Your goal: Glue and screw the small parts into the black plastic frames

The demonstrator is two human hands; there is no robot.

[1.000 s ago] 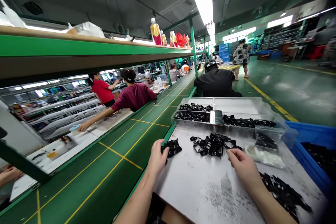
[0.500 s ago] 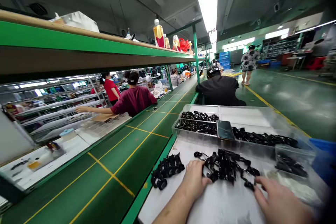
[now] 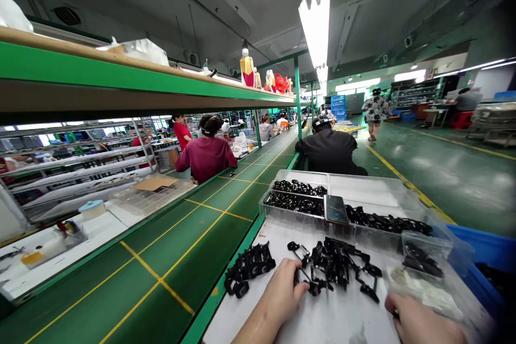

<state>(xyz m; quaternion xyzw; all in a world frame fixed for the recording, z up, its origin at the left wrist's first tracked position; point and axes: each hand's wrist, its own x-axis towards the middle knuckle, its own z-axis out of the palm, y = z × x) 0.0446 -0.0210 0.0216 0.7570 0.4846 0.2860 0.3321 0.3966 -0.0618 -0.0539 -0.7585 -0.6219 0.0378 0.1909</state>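
Small black plastic parts (image 3: 336, 263) lie in a loose pile on the white work surface (image 3: 334, 322). My left hand (image 3: 284, 287) rests at the pile's left side, fingers curled, a black plastic part between thumb and fingertips. To the right and nearer to me, my right hand (image 3: 421, 320) is closed with its fingers bent. Something small and dark shows at its fingertips, too little to name. A second group of black parts (image 3: 250, 269), set close together in a row, sits left of my left hand.
A clear divided tray (image 3: 298, 174) behind the pile holds more black parts, with a phone (image 3: 335, 209) across its divider. A small clear box (image 3: 427, 244) and a blue bin (image 3: 484, 242) stand right. The green conveyor belt (image 3: 193, 236) runs left, with co-workers farther along it.
My right hand has drawn back from the pile's right edge toward me. My left hand stays by the pile's left side. The view has shifted slightly; the co-worker across the belt has pulled an outstretched arm in.
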